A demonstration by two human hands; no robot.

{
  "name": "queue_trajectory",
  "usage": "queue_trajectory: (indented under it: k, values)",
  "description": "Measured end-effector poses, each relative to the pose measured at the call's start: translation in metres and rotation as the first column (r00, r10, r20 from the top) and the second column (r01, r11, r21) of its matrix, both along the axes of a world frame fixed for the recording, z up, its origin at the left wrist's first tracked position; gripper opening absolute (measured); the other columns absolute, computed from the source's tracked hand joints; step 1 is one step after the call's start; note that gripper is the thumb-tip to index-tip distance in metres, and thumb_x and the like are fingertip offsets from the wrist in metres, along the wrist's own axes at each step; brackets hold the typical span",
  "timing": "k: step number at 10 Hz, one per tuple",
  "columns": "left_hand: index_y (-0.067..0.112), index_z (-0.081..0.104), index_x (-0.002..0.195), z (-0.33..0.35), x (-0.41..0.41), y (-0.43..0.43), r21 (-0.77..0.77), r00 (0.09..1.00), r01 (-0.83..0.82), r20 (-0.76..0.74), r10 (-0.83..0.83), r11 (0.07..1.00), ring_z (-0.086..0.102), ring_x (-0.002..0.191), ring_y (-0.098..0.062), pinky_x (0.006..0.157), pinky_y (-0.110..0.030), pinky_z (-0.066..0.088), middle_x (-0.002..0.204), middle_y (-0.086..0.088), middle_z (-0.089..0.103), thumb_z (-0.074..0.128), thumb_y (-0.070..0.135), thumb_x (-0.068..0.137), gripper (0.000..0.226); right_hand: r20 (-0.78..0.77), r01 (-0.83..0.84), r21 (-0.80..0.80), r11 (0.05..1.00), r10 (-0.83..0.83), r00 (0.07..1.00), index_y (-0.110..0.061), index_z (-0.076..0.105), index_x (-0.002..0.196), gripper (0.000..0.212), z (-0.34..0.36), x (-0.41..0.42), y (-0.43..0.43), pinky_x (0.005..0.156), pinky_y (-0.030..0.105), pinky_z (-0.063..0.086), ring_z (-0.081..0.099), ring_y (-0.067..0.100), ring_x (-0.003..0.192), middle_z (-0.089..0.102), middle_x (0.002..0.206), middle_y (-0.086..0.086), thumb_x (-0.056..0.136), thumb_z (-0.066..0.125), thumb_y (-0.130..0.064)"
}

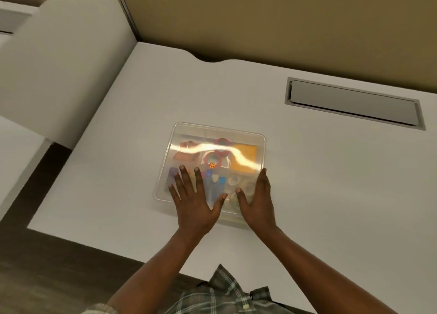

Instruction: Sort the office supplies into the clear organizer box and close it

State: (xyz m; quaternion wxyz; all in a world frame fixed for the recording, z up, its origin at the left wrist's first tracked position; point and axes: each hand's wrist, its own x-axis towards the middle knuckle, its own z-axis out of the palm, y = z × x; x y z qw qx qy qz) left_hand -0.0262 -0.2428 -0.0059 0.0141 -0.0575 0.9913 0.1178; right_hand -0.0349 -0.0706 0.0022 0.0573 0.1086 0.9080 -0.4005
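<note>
**Seating the lid evenly**

The clear organizer box (259,140) sat on the white desk (331,195), supplies (244,156) inside, lid (201,130) on. Both hands lay flat on its near half — left hand (192,200) with fingers spread, right hand (256,199) straight-fingered by the right edge — gripping nothing. Pressing evenly, then working round each corner, looked wisest; whether it had latched was unclear.

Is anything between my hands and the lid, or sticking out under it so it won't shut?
Nothing visible. The left hand and right hand rest directly on the lid at its near end. The supplies lie under it, and none is seen crossing its edge, though glare blurs the middle.
</note>
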Motion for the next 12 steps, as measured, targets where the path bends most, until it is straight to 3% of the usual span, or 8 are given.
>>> queue_trajectory:
  k: [1,2,4,7,9,10,11,12]
  values:
    - [0.009,0.016,0.156,-0.004,-0.005,-0.021,-0.018,0.999,-0.051,-0.004,0.051,0.999,-0.001,0.151,-0.039,0.119,-0.061,0.007,0.163,-0.021,0.002,0.044,0.079,0.081,0.106,0.024,-0.083,0.046,0.995,0.082,0.996,-0.019,-0.003,0.158,0.091,-0.001,-0.013,-0.026,0.109,0.034,0.04,0.028,0.023,0.148,0.009,0.166,0.0,0.095,0.056,-0.049]
    - [0.01,0.018,0.155,-0.008,-0.02,-0.063,-0.05,0.995,-0.097,-0.015,0.096,0.994,0.001,0.151,-0.039,0.118,-0.061,0.008,0.163,-0.021,0.004,0.042,0.079,0.082,0.103,0.059,-0.211,0.121,0.97,0.205,0.977,-0.021,-0.001,0.157,0.092,0.001,-0.038,-0.057,0.103,0.045,0.05,0.041,0.026,0.141,0.013,0.166,0.0,0.092,0.051,-0.059]
    - [0.011,0.021,0.155,-0.01,-0.047,-0.129,-0.086,0.997,-0.076,-0.004,0.076,0.993,0.005,0.15,-0.04,0.116,-0.063,0.012,0.162,-0.023,0.01,0.036,0.078,0.084,0.099,0.104,-0.418,0.216,0.882,0.405,0.909,-0.018,0.0,0.157,0.098,0.005,-0.071,-0.092,0.094,0.047,0.054,0.055,0.03,0.128,0.014,0.166,0.003,0.087,0.047,-0.069]
    - [0.01,0.023,0.154,-0.006,-0.063,-0.162,-0.091,0.999,-0.033,-0.021,0.031,0.995,0.005,0.15,-0.042,0.117,-0.063,0.009,0.162,-0.023,0.011,0.039,0.078,0.083,0.1,0.199,-0.519,0.254,0.816,0.481,0.854,-0.013,-0.007,0.157,0.105,0.016,-0.088,-0.111,0.097,0.047,0.05,0.05,0.033,0.13,0.004,0.167,0.005,0.088,0.05,-0.068]
    - [0.009,0.025,0.154,-0.003,-0.064,-0.162,-0.117,0.999,-0.025,0.019,0.027,0.993,0.013,0.148,-0.044,0.111,-0.068,0.019,0.16,-0.025,0.016,0.032,0.078,0.084,0.098,0.283,-0.55,0.178,0.816,0.493,0.823,-0.022,-0.016,0.155,0.103,0.022,-0.087,-0.094,0.108,0.051,0.04,0.038,0.037,0.141,0.003,0.167,0.008,0.089,0.047,-0.069]
    - [0.007,0.028,0.153,0.009,-0.06,-0.147,-0.093,0.997,-0.075,0.008,0.077,0.993,0.023,0.145,-0.047,0.109,-0.068,0.023,0.157,-0.028,0.024,0.031,0.076,0.085,0.096,0.267,-0.589,0.236,0.773,0.531,0.804,-0.023,-0.012,0.157,0.095,0.033,-0.068,-0.062,0.111,0.051,0.036,0.031,0.036,0.145,0.003,0.166,0.012,0.092,0.04,-0.068]
    - [0.009,0.026,0.154,0.02,-0.053,-0.117,-0.073,0.998,-0.057,-0.024,0.055,0.996,0.021,0.146,-0.045,0.112,-0.065,0.02,0.159,-0.025,0.021,0.031,0.074,0.087,0.093,0.262,-0.584,0.27,0.766,0.525,0.81,-0.02,-0.007,0.158,0.091,0.035,-0.052,-0.025,0.114,0.048,0.03,0.024,0.034,0.148,0.004,0.166,0.013,0.094,0.038,-0.067]
    - [0.01,0.026,0.154,0.013,-0.033,-0.048,-0.04,0.988,0.116,-0.095,-0.12,0.992,0.016,0.149,-0.04,0.115,-0.06,0.018,0.161,-0.022,0.018,0.032,0.071,0.091,0.088,0.28,-0.534,0.34,0.774,0.459,0.843,-0.018,-0.002,0.158,0.088,0.03,-0.026,0.041,0.119,0.046,0.024,0.017,0.032,0.151,0.005,0.166,0.014,0.095,0.036,-0.066]
